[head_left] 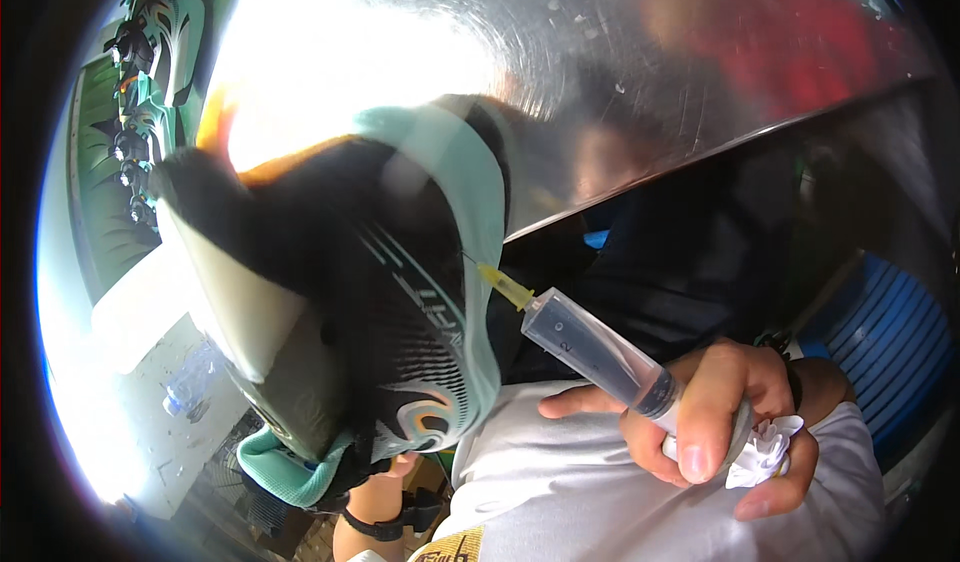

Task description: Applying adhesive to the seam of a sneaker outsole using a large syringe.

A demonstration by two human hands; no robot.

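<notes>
A black and teal shoe upper fills the middle of the view, tilted, with a smooth cream-grey form along its left side. My left hand is under its lower end, gripping it; most of its fingers are hidden behind it. In my right hand is a clear syringe, wrapped by the fingers, its index finger stretched out under the barrel. Clear liquid shows inside. Its yellow needle hub points up-left, the thin needle at the upper's teal edge. A crumpled white tissue is also tucked in that hand.
A shiny, scratched metal tabletop spans the top, its edge slanting beyond the upper. Several similar uppers hang or stack at upper left. A pale surface with a clear plastic item lies at left; a blue ribbed plastic object stands at right.
</notes>
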